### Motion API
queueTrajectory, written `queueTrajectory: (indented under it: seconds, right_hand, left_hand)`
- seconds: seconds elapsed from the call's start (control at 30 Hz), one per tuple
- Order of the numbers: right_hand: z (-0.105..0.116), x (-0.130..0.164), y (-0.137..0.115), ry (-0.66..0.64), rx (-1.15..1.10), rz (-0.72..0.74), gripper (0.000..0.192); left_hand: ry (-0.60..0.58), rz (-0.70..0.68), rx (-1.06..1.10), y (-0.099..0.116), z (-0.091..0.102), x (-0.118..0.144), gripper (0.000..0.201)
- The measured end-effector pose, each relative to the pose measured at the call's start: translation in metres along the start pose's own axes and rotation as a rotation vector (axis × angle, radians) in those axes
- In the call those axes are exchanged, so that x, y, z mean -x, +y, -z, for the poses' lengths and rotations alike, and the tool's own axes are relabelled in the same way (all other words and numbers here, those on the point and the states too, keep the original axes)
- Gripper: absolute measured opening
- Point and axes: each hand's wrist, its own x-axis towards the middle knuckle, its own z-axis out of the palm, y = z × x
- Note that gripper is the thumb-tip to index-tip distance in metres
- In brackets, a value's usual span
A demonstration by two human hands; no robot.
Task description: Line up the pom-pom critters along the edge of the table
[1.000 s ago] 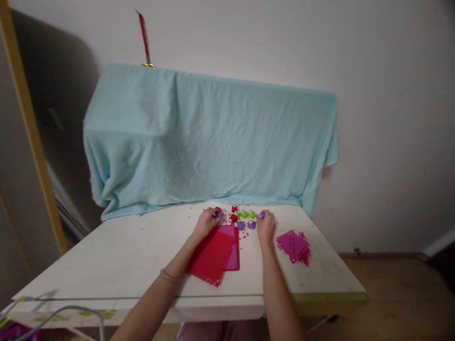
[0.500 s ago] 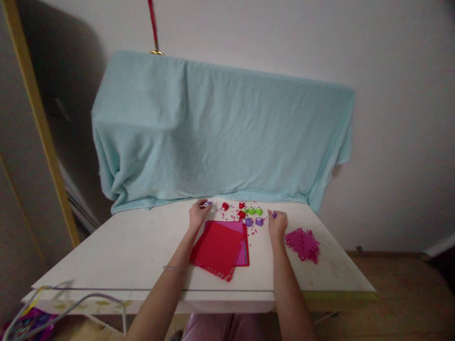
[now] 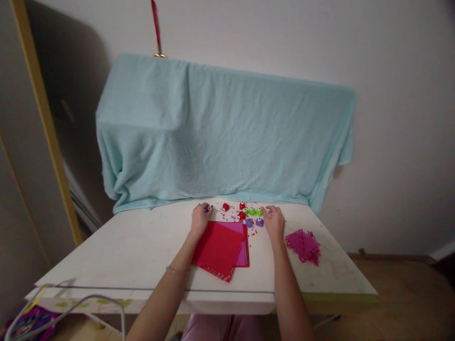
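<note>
My left hand (image 3: pixel 200 220) is at the back left of the paper, fingers closed around a small dark purple craft punch (image 3: pixel 209 208) with a white round spot. My right hand (image 3: pixel 275 222) reaches to the right end of a row of small punches, its thumb and fingers apart, nothing visible between them. Nearest to it is a green punch (image 3: pixel 259 211). Several others stand between my hands, including a red punch (image 3: pixel 226 207) and a purple punch (image 3: pixel 259 222). Tiny pink and red paper bits lie scattered among them.
Red sheets (image 3: pixel 218 248) with holes along the edges overlap a magenta sheet (image 3: pixel 242 253) in front of me. Punched magenta paper (image 3: pixel 304 245) lies on the right of the white table (image 3: pixel 142 255). A light blue cloth (image 3: pixel 227 132) hangs behind, and a cable (image 3: pixel 95 297) loops at front left.
My right hand has opened its fingers and moved slightly left, toward the green punches; the purple piece in it no longer shows. My left hand has turned the purple punch slightly.
</note>
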Motion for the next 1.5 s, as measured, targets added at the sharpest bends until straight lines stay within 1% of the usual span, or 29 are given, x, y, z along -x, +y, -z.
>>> queueTrajectory:
  seconds: [0.1,0.2,0.3,0.43,0.53,0.7,0.8,0.97,1.03,1.1,1.17,1.3,1.37,1.5]
  right_hand:
    - [0.001,0.002,-0.007,-0.155,0.054,0.004,0.038]
    - [0.000,0.005,-0.010,-0.251,0.111,0.001,0.039]
    - [-0.002,0.007,-0.011,-0.310,0.129,-0.003,0.043]
    - [-0.003,0.008,-0.014,-0.375,0.158,-0.052,0.047]
    - [-0.005,0.008,-0.015,-0.420,0.156,-0.061,0.042]
    - [-0.007,0.009,-0.014,-0.467,0.184,0.007,0.031]
    - [-0.005,0.007,-0.013,-0.441,0.179,0.003,0.028]
    - [-0.002,0.001,-0.007,-0.217,0.087,-0.094,0.026]
    - [-0.004,0.000,-0.003,-0.160,0.053,-0.119,0.024]
    - [-0.008,0.000,0.002,-0.159,0.034,-0.140,0.022]
    - [-0.014,0.000,0.006,-0.190,0.031,-0.166,0.020]
    - [-0.024,-0.001,0.012,-0.210,0.044,-0.194,0.015]
    - [-0.026,-0.001,0.013,-0.206,0.043,-0.187,0.017]
    - [-0.027,-0.001,0.012,-0.200,0.022,-0.189,0.026]
  left_hand:
    - [-0.041,-0.019,0.013,0.000,-0.001,0.000,0.024]
    - [-0.086,0.002,0.023,0.002,-0.002,-0.001,0.025]
    - [-0.098,0.026,0.026,0.003,-0.003,-0.001,0.026]
    - [-0.105,0.034,0.037,0.002,-0.005,-0.001,0.027]
    - [-0.110,0.034,0.062,0.001,-0.007,-0.001,0.029]
    - [-0.112,0.031,0.109,-0.005,-0.012,-0.002,0.032]
    - [-0.118,0.023,0.103,-0.008,-0.015,-0.002,0.034]
    - [-0.109,0.020,0.045,-0.008,-0.016,-0.002,0.029]
    - [-0.091,0.016,0.022,-0.007,-0.015,-0.002,0.026]
    - [-0.075,0.012,0.009,-0.006,-0.015,-0.002,0.025]
    - [-0.071,0.010,0.005,-0.006,-0.015,-0.001,0.024]
    - [-0.088,0.015,0.015,-0.005,-0.014,-0.001,0.025]
    - [-0.093,0.016,0.029,-0.005,-0.014,0.000,0.025]
    - [-0.097,0.011,0.050,-0.001,-0.012,0.001,0.031]
